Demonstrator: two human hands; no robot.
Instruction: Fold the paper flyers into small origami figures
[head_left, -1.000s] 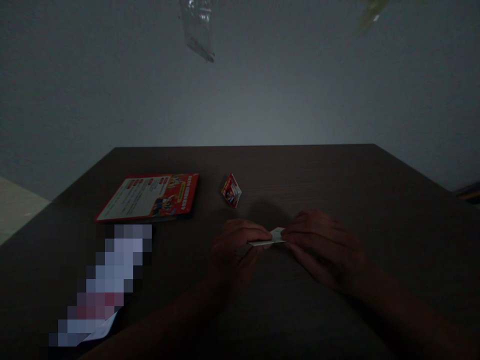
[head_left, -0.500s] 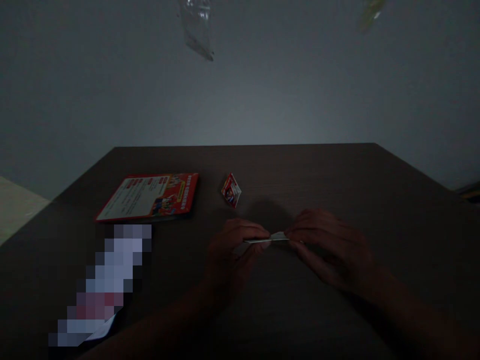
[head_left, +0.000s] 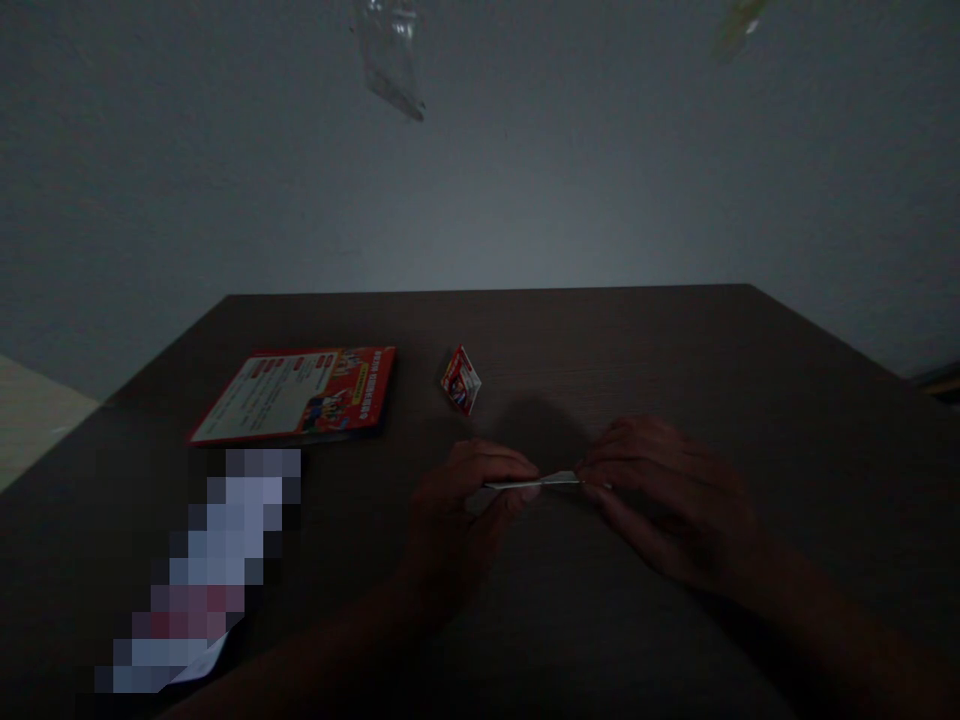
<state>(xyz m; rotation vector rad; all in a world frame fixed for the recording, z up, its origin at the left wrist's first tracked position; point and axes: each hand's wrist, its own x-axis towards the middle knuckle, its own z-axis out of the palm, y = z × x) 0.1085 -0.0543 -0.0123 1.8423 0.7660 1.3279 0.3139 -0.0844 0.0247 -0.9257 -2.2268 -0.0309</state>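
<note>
The scene is dim. My left hand (head_left: 469, 510) and my right hand (head_left: 664, 495) meet over the dark table (head_left: 675, 340), both pinching a small folded piece of white paper (head_left: 551, 481) that shows edge-on between the fingertips. The left hand's fingers curl round its left end. The right hand's fingers press on its right end. A small folded red and white paper shape (head_left: 460, 379) stands on the table just beyond the hands.
A red printed leaflet (head_left: 300, 393) lies flat at the left of the table. A blurred-out object (head_left: 210, 570) lies near the front left edge. A clear plastic piece (head_left: 390, 60) hangs on the grey wall behind.
The paper between my fingers has been flattened, from a partly raised flap to a thin edge-on strip. My right hand slid slightly to the right.
</note>
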